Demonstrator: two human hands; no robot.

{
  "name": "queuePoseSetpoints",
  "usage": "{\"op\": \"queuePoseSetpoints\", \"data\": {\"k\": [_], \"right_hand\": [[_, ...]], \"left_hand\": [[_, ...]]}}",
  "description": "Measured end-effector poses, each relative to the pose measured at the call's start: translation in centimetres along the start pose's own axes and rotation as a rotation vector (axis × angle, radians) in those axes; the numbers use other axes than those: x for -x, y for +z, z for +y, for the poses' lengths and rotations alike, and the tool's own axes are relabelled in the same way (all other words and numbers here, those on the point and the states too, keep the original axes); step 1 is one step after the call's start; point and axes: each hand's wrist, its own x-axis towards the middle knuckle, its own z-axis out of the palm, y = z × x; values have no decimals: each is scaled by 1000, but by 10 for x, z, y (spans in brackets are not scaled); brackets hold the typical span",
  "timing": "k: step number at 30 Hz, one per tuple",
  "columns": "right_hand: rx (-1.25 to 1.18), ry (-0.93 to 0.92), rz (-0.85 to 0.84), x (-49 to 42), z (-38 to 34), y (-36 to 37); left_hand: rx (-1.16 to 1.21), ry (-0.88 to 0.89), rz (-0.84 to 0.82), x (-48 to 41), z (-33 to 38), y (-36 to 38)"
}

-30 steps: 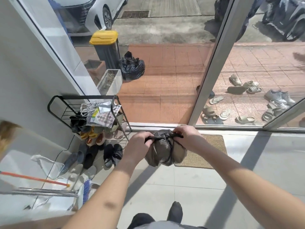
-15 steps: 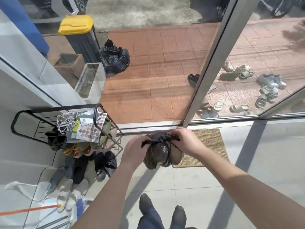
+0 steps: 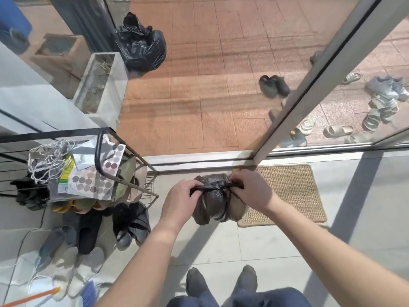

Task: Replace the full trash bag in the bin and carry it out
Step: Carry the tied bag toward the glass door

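While the crinkly dark trash bag (image 3: 213,203) hangs between them, my left hand (image 3: 179,200) and right hand (image 3: 254,191) each pinch its twisted tie-ends; a woven doormat (image 3: 292,196) lies past my right fingers (image 3: 240,181), and a wire shoe rack (image 3: 55,134) stands left.

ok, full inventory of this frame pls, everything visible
bin: 1, grey, outside top left
black bag: 1, black, outside beside bin
planters: 2, brown, pale, outside left
shoe rack: 1, black, indoors left
slippers: several, dark and pale, floor by rack
doormat: 1, tan, inside at threshold
shoes: 1 pair, black, outside by door frame
sandals: several, pale, behind the glass
trash bag: 1, dark, held above floor
left grip: 1, bare, pinching bag tie
right grip: 1, bare, pinching bag tie
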Motion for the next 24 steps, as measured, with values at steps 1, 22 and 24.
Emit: {"op": "queuePoseSetpoints", "data": {"k": [1,22,24], "right_hand": [[7,2,-1,-13,12,15],[-9,40,5,-199,210,321],[5,43,17,-211,221,337]], "left_hand": [[-3,-9,5,-11,-13,14],[-22,-71,18,-179,-274,276],[-49,-74,25,-190,-288,291]]}}
